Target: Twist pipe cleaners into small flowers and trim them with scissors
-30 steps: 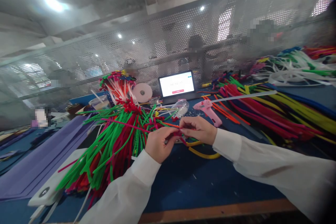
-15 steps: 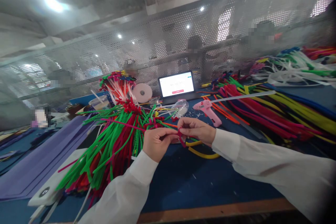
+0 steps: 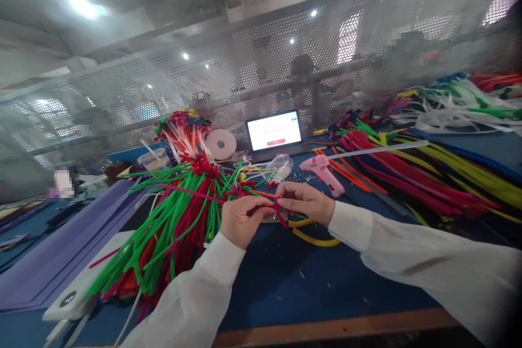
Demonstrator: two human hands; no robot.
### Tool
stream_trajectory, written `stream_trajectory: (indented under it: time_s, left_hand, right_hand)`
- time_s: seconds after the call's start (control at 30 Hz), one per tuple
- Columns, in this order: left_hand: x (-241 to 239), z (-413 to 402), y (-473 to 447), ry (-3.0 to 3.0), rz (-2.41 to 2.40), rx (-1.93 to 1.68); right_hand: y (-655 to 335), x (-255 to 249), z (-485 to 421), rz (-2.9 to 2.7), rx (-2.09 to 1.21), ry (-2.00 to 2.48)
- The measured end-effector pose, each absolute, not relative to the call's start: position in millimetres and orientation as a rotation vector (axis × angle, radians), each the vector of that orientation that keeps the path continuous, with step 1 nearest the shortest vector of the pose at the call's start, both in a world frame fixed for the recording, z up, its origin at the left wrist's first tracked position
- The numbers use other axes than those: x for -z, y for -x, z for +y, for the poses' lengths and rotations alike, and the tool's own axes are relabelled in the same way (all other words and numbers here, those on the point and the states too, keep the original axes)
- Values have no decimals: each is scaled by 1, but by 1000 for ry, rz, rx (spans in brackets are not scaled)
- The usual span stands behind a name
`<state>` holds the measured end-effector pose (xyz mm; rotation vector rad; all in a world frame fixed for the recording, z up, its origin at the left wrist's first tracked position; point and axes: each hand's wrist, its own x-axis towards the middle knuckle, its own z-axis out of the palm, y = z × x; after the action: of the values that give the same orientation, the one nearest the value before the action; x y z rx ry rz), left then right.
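Between my fingertips, over the front part of the table, is a magenta pipe cleaner [image 3: 280, 215] bent into a small loop with a short end hanging down. My left hand [image 3: 243, 219] pinches it from the left, and a long magenta stem runs out past that hand to the left. From the other side my right hand [image 3: 306, 203] pinches the loop between thumb and forefinger. Curved yellow pipe cleaners [image 3: 316, 240] lie on the table just below my right hand. Part of the magenta piece is hidden by my fingers.
Green and red pipe cleaners [image 3: 163, 228] are heaped at the left, beside purple sheets [image 3: 77, 250]. A pink glue gun [image 3: 324, 173] with a long glue stick lies behind my right hand. A lit tablet [image 3: 274, 131] stands at the back. More pipe cleaners [image 3: 411, 174] spread at the right.
My left hand has shifted very slightly left, and more of the magenta loop shows between my fingertips. Everything else stays in place.
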<state>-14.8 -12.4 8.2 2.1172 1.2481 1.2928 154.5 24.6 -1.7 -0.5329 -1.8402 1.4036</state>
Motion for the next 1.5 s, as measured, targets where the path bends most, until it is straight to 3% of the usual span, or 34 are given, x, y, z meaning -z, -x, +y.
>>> stream_trajectory:
  time_s: [0.33,0.5,0.83,1.5]
  left_hand:
    - [-11,-13,14,-2173,1150,-1230]
    - [-7,-11,12,-1926,1130,-1228]
    - [9,-2,6,-1324,828,-1181]
    - [6,-9,2,-1210,809,-1180]
  right_hand:
    - [-157,5,23,-2034,-1191,510]
    - [-158,2,22,-2089,-1045,519]
    - [-152,7,25,-1803,-1219,577]
    - [-156,1,24,-1788,-1182,500]
